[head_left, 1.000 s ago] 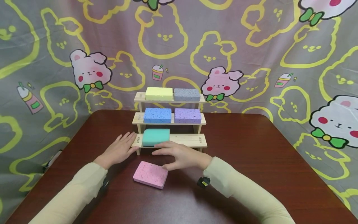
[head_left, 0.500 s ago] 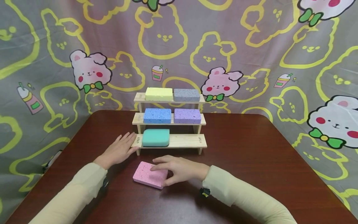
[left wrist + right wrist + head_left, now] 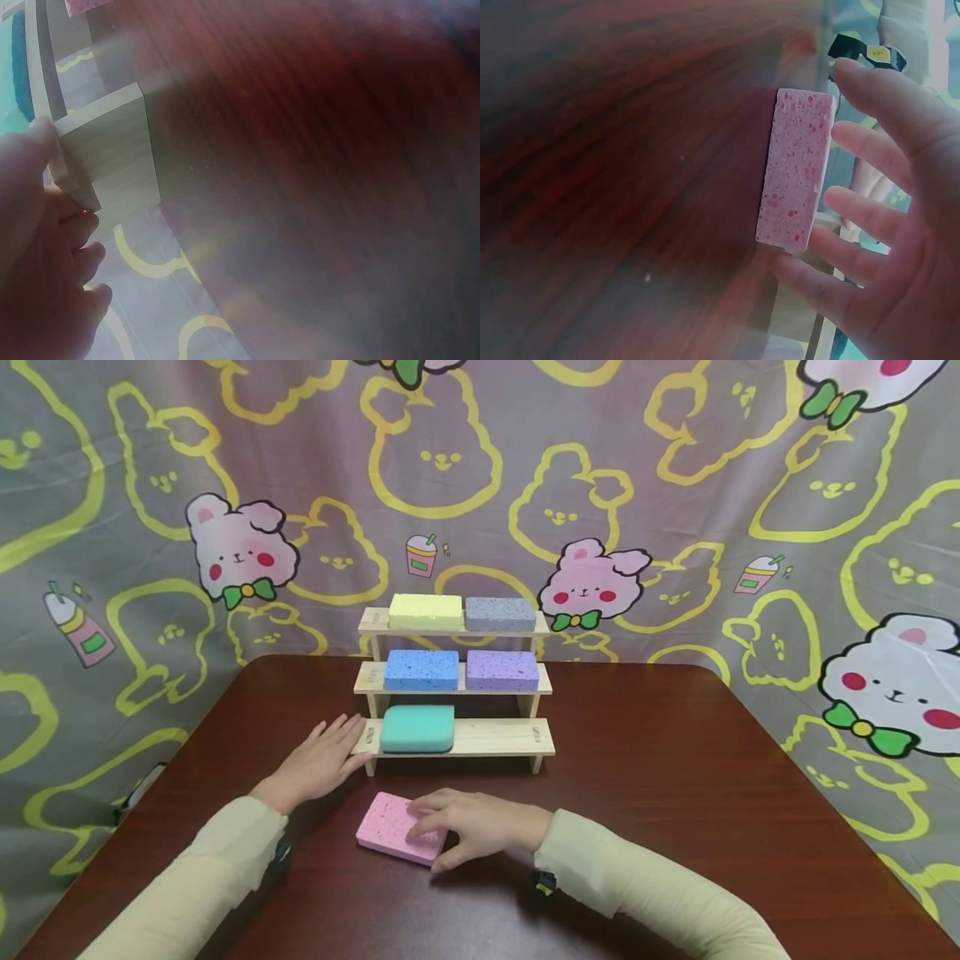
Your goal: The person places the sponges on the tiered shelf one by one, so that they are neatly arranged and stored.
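Observation:
A pink sponge, speckled with pores, lies flat and slightly turned on the table. My right hand hovers over its right end, fingers spread and loosely bent; in the right wrist view the fingertips reach along its side. My left hand holds the left end of the lowest step of a wooden three-step stand, thumb at the front edge and fingers at the back. On that step sits a smooth teal sponge, with bare wood to its right.
Higher on the stand are a blue sponge and a purple sponge, then a yellow sponge and a grey sponge on top. The dark wooden table reaches back to a patterned cloth.
My right hand has come away from the teal sponge, toward me and down over the pink sponge. My left hand has stayed on the stand.

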Available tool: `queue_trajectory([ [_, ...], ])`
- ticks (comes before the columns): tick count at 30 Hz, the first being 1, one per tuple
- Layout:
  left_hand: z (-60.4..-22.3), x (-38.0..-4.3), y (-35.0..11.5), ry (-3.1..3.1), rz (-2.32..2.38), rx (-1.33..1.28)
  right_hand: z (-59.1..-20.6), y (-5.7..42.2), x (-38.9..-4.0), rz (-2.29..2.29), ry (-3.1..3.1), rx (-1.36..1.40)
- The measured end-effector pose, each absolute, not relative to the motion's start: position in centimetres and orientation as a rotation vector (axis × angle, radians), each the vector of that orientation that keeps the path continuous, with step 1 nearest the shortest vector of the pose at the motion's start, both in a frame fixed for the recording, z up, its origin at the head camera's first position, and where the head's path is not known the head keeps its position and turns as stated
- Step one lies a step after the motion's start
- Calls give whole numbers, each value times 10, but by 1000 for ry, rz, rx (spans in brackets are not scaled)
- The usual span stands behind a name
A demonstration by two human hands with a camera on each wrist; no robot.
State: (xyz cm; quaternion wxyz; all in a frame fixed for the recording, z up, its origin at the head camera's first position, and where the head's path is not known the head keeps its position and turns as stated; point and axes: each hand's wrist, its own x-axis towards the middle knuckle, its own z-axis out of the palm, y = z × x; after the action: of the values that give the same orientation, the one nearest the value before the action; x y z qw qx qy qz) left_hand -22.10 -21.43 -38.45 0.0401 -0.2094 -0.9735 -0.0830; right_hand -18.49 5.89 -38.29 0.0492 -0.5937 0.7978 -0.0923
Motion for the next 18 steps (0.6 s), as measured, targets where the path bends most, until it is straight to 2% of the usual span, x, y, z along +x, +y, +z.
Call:
queue_trajectory([
  [18, -383, -219, -214, -2991, -265, -630, -384, 60, -185, -253, 2482, -1776],
])
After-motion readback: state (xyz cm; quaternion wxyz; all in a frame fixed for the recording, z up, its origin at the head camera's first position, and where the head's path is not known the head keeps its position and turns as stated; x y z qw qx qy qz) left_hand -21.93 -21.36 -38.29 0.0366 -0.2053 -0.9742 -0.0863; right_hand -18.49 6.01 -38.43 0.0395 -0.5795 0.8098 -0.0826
